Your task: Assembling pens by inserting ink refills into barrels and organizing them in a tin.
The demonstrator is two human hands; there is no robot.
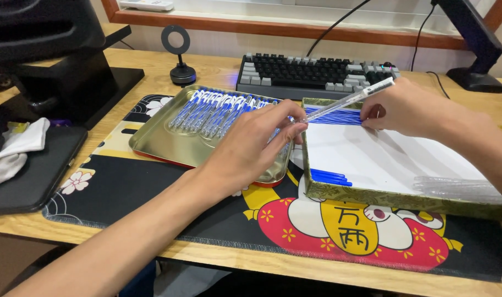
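Head view showed both hands, left hand (251, 146) and right hand (405, 107), pinching a light, stiff, slippery pen (347, 100) at its ends.

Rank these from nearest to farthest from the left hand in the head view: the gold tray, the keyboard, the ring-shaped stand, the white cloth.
Measured from the left hand:
1. Gold tray, directly under the hand, at its left.
2. Keyboard, behind it, toward the window.
3. Ring-shaped stand, back left, past the tray.
4. White cloth, far left on the dark pad.
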